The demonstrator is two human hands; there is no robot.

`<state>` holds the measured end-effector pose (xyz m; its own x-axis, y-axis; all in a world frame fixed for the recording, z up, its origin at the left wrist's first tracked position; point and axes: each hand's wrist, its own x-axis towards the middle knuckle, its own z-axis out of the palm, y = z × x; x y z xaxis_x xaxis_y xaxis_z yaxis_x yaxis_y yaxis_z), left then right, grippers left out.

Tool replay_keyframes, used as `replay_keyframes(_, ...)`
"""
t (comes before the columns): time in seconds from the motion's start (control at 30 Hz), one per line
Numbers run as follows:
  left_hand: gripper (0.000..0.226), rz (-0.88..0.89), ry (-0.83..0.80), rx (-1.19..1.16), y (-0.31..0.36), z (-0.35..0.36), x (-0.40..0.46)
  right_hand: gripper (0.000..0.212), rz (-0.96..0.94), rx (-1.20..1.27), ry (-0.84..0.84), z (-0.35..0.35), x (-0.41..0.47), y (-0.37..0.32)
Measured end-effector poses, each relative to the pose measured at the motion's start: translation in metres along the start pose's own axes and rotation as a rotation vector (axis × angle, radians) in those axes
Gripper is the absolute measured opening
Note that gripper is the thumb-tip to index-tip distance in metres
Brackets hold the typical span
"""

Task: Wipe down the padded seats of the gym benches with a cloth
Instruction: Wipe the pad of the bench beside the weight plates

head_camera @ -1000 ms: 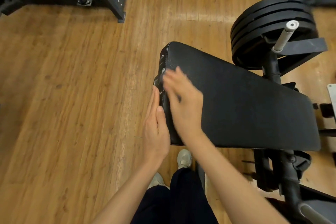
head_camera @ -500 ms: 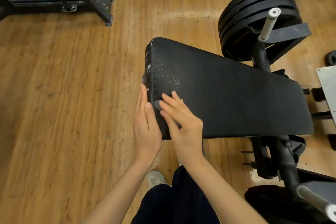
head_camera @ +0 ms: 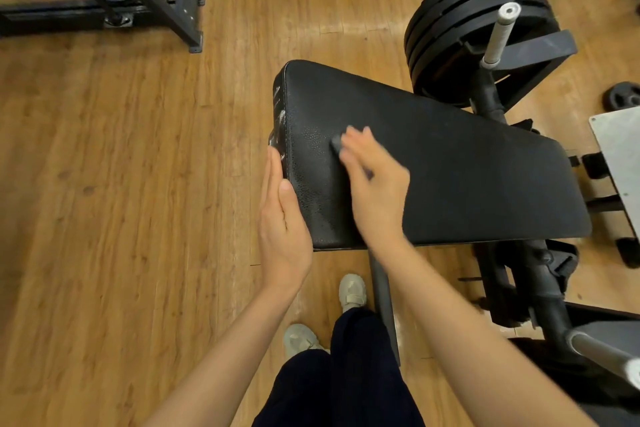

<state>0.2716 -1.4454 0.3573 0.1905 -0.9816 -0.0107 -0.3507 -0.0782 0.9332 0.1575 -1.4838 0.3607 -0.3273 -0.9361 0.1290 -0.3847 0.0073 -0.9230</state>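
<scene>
The padded seat point(head_camera: 433, 163) of a black bench is seen mid-wipe. The right hand point(head_camera: 374, 184) is laid flat on the pad near its left end, fingers roughly straight, w/ a small grey cloth point(head_camera: 335, 142) pressed under the fingertips; only a corner of the cloth shows, at the front of the fingers. The left hand point(head_camera: 282, 222) is held flat against the pad's left end face, fingers straight, thumb resting on the top edge, nothing gripped; prob. the bench is being steadied.

Progress, as a judgement: early to mid on this seat. The cloth is placed at the left portion only; the long stretch of pad toward the weight plates point(head_camera: 474, 28) shows no sign either way of being wiped, since no streaks or wet sheen can be made out on the black vinyl. Whitish scuffs or residue are seen on the left end face point(head_camera: 278, 114), so that edge looks not yet cleaned, or is worn; cannot be told which. Other benches named in the task are not in view, so they are assumed left to do.

Hard to make out: the right hand is blurred, so exact finger positions and the cloth's size and fold are uncertain. The bench frame under the pad is mostly hidden. A grey metal plate point(head_camera: 620, 163) at the right is cut off by the edge.
</scene>
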Motion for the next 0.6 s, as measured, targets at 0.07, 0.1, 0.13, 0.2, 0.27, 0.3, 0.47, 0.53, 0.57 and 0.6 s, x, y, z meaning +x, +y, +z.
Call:
replay_keyframes(0.07, 0.047, -0.023, -0.025, -0.020, 0.002, -0.002, 0.000, 0.025, 0.081, 0.004, 0.084, 0.012, 0.045, 0.000)
replay_keyframes(0.1, 0.047, -0.035, -0.033, -0.045, 0.002, -0.003, 0.001, 0.025, 0.107, 0.009, 0.111, 0.016, 0.053, -0.003)
replay_keyframes(0.13, 0.047, -0.042, -0.040, -0.073, 0.001, -0.005, 0.000, 0.025, 0.118, 0.009, 0.115, 0.019, 0.047, -0.007)
replay_keyframes(0.2, 0.047, -0.018, -0.048, -0.111, -0.002, -0.012, -0.004, 0.026, -0.002, -0.002, 0.048, 0.015, -0.002, -0.018)
replay_keyframes(0.27, 0.046, 0.028, -0.069, -0.103, -0.009, -0.018, -0.013, 0.028, -0.156, -0.010, -0.071, 0.004, -0.067, -0.023)
replay_keyframes(0.3, 0.046, 0.043, -0.080, -0.094, -0.013, -0.020, -0.019, 0.029, -0.207, -0.040, -0.107, 0.000, -0.087, -0.023)
replay_keyframes(0.47, 0.046, 0.043, -0.071, -0.121, -0.021, -0.016, -0.030, 0.022, -0.177, -0.045, -0.036, 0.023, -0.016, -0.025)
replay_keyframes(0.53, 0.047, 0.055, -0.082, -0.108, -0.022, -0.016, -0.029, 0.023, -0.164, -0.050, -0.041, 0.026, -0.015, -0.027)
replay_keyframes(0.57, 0.047, 0.062, -0.087, -0.102, -0.023, -0.016, -0.029, 0.025, -0.200, -0.074, -0.068, 0.020, -0.031, -0.025)
replay_keyframes(0.6, 0.047, 0.069, -0.091, -0.097, -0.023, -0.017, -0.029, 0.026, -0.255, -0.093, -0.106, 0.012, -0.054, -0.020)
